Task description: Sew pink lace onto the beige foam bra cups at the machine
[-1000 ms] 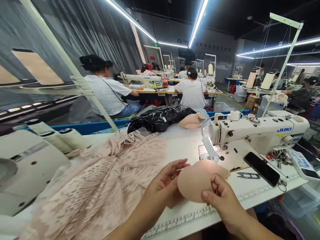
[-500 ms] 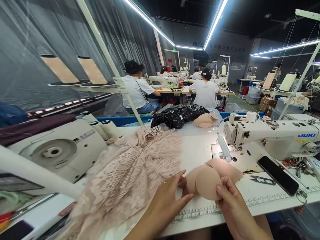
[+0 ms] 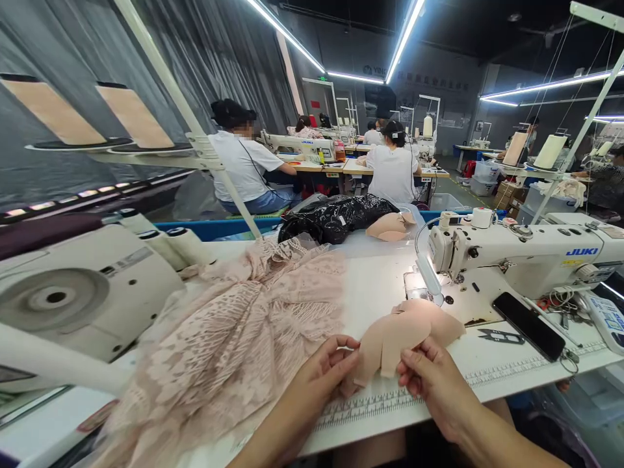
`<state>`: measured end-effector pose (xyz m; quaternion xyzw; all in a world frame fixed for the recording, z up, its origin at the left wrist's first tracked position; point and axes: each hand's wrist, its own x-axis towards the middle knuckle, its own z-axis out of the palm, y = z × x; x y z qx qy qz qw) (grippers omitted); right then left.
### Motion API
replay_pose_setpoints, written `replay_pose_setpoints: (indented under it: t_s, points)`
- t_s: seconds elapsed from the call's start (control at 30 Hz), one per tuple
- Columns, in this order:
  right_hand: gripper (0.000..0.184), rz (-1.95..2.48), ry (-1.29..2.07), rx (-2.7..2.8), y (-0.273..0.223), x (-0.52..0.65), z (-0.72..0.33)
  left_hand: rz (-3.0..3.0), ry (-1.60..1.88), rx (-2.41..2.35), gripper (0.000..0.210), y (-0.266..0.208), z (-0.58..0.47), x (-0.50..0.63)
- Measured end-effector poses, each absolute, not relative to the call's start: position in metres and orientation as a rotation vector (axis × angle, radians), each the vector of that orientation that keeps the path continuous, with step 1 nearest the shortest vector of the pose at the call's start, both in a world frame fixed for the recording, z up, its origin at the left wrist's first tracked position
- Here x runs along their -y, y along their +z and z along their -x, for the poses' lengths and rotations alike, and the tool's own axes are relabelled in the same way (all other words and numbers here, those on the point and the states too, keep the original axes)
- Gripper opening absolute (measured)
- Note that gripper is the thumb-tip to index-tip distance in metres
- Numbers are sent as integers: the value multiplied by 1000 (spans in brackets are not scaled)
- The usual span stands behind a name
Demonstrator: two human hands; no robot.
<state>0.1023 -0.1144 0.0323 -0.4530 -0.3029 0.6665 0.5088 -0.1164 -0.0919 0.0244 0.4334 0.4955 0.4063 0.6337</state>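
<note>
Beige bra cups (image 3: pixel 443 320) lie joined on the white table, just in front of the sewing machine's lit needle area. A separate beige bra pad (image 3: pixel 400 339) rests over the left cup, its face turned partly away. My right hand (image 3: pixel 436 380) is closed, with thumb and fingertips pinching the pad's lower right edge. My left hand (image 3: pixel 329 367) is closed at the left edge of the cups, thumb and fingers pinching the fabric there. Beige lace fabric (image 3: pixel 253 325) is heaped to the left of my left hand.
A white sewing machine (image 3: pixel 517 253) stands at the right. Thread snips (image 3: pixel 501 336) and a black phone (image 3: pixel 529 325) lie before it. A ruler strip (image 3: pixel 370 409) runs along the front edge. Behind are a black plastic bag (image 3: pixel 336 218) and more beige cups (image 3: pixel 390 225). People sit farther back.
My left hand has gone from spread fingers to a pinch on the cups' left edge. The pad in my right hand has tilted and shifted, no longer showing its full round face.
</note>
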Motion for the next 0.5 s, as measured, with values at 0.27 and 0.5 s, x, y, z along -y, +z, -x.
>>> replay_pose_setpoints:
  t_s: [0.27, 0.5]
  points:
    - [16, 1181, 1490, 1395, 24, 111, -91, -947, 986, -1104, 68, 26, 110, 90]
    - [72, 1302, 367, 2044, 25, 91, -125, -639, 1002, -1094, 69, 37, 124, 84]
